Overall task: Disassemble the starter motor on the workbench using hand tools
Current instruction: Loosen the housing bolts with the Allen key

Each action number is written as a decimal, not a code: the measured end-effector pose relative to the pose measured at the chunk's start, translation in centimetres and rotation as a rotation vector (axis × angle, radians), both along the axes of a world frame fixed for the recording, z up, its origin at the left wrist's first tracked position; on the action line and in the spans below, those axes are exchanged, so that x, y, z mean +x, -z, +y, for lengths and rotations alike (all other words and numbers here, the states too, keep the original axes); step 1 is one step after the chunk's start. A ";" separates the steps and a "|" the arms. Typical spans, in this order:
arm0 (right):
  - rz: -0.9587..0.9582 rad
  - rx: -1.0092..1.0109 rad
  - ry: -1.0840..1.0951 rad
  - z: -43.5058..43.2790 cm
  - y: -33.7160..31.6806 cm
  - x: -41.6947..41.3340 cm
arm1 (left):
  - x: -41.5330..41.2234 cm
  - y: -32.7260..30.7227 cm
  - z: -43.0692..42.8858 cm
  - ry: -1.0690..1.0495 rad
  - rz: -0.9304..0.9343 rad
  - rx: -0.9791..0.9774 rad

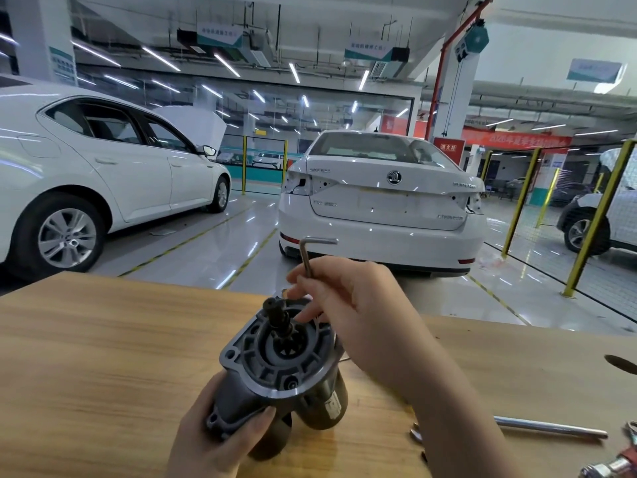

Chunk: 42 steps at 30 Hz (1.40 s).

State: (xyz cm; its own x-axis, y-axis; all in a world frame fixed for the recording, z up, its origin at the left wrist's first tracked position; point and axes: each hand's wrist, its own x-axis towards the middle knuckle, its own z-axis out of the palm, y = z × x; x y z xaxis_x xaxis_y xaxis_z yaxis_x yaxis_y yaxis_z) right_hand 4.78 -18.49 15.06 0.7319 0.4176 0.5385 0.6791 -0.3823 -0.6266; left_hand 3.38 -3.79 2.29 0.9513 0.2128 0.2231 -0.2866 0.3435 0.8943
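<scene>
The grey starter motor (275, 367) stands tilted on the wooden workbench (103, 357), its open nose and dark pinion shaft facing up toward me. My left hand (220, 436) grips the motor's lower housing from the near side. My right hand (351, 305) pinches an L-shaped hex key (308, 253) held upright at the far rim of the motor's flange. The key's lower tip is hidden behind my fingers, its short arm points right at the top.
A long metal wrench (548, 426) lies on the bench at the right, with more tools (620, 457) at the bottom right corner. Past the bench's far edge, white cars (379, 201) and yellow posts (596, 215) stand on the workshop floor.
</scene>
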 end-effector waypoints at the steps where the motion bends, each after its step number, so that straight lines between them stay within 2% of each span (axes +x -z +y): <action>1: -0.013 0.014 0.014 0.3 0.2 0.1 | 0.0 0.0 0.0 -0.002 -0.002 0.002; 9: 0.043 0.210 0.096 1.5 1.1 0.8 | 0.1 0.2 0.3 0.033 -0.002 -0.002; 18: -0.033 0.184 0.119 1.5 1.2 1.0 | 0.0 0.3 0.3 0.017 -0.013 0.053; 22: -0.005 0.265 0.141 1.8 1.5 1.2 | 0.2 0.3 0.3 0.035 0.011 0.019; 29: 0.007 0.346 0.177 1.6 1.7 1.5 | 0.1 0.3 0.6 0.043 0.034 0.078; 36: -0.054 0.226 0.125 1.5 1.8 1.8 | 0.0 0.1 0.6 0.049 0.020 0.086; 42: -0.031 0.357 0.171 1.6 1.9 1.9 | -0.1 0.1 0.6 0.050 0.040 0.053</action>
State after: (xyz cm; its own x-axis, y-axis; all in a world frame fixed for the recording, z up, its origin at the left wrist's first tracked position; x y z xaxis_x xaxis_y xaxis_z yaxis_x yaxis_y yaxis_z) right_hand 6.71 -16.85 13.12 0.7559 0.0738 0.6505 0.6451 -0.2530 -0.7210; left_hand 3.25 -3.20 2.20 0.9687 0.1537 0.1948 -0.2343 0.3080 0.9221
